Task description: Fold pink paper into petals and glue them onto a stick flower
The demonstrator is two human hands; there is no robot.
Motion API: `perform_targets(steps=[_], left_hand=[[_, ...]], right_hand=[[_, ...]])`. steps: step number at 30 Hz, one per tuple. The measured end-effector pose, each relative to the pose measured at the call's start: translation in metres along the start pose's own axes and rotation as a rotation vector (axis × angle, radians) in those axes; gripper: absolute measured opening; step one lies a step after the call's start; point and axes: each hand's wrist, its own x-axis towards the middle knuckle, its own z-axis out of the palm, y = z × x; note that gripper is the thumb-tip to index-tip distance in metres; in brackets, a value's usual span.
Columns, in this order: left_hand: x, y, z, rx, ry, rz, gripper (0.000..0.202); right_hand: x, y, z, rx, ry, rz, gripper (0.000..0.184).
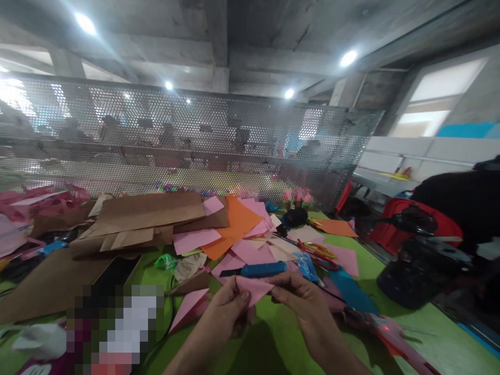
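Observation:
Between my two hands, low in the middle of the head view, is a small pink sheet of paper (253,289) folded to a pointed shape. My left hand (233,307) pinches its left side between thumb and fingers. The right corner sits in the closed fingertips of my right hand (295,296). Just beyond the paper lies a blue utility knife (263,269). Red-handled scissors (312,254) rest farther right. A folded pink paper piece (190,307) lies left of my left hand. To the right of my right arm is a pink glue gun (402,338) with a red light.
Brown cardboard (152,213) is stacked at the back left. Orange paper (238,224) and pink sheets cover the middle of the green table (441,333). A perforated metal screen (195,140) stands behind. At right are a black bag-like thing (406,271) and a red chair (390,219).

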Motion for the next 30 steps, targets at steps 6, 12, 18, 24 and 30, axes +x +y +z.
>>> perform_targets(steps=[6,12,18,24,30], left_hand=[[0.000,0.005,0.000,0.103,0.071,0.043,0.042],[0.002,0.000,-0.001,0.185,0.015,0.106,0.028],[0.004,-0.006,-0.004,0.232,0.030,0.093,0.035],[0.007,-0.010,-0.005,0.212,0.135,0.135,0.035],[0.004,-0.010,-0.004,0.525,0.162,0.301,0.020]], right_hand=[[0.000,-0.009,0.001,-0.027,-0.064,0.012,0.028],[0.007,-0.001,-0.004,-0.284,-0.099,-0.022,0.030],[0.009,0.004,-0.008,-0.340,-0.042,-0.120,0.033],[0.006,-0.002,-0.007,-0.374,-0.092,-0.089,0.029],[0.005,-0.001,0.000,-0.391,-0.198,-0.086,0.026]])
